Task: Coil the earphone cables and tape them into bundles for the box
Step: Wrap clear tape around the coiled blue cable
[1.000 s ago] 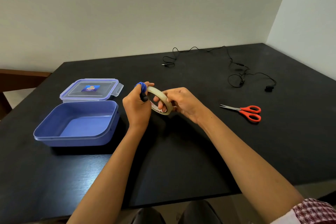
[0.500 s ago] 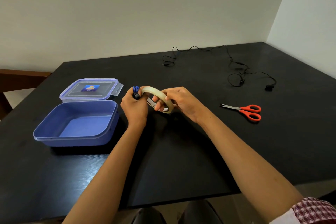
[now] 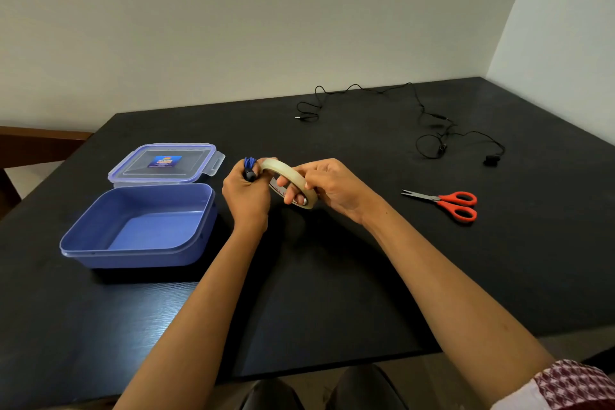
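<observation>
My left hand is closed around a coiled blue earphone cable, whose loops stick out above the fist. My right hand grips a roll of clear tape, with fingers through its hole, and the roll's left end touches the blue coil. Both hands hover over the black table, just right of the open blue box. A black earphone cable lies loose and uncoiled at the far right of the table.
The box's clear lid lies flat behind the box. Red-handled scissors rest to the right of my hands. Walls close the table's far and right sides. A wooden chair edge shows at far left.
Both hands have sunk slightly toward the table. The tape roll has tilted and pressed closer against the blue coil, which now sits deeper in my left fist.
</observation>
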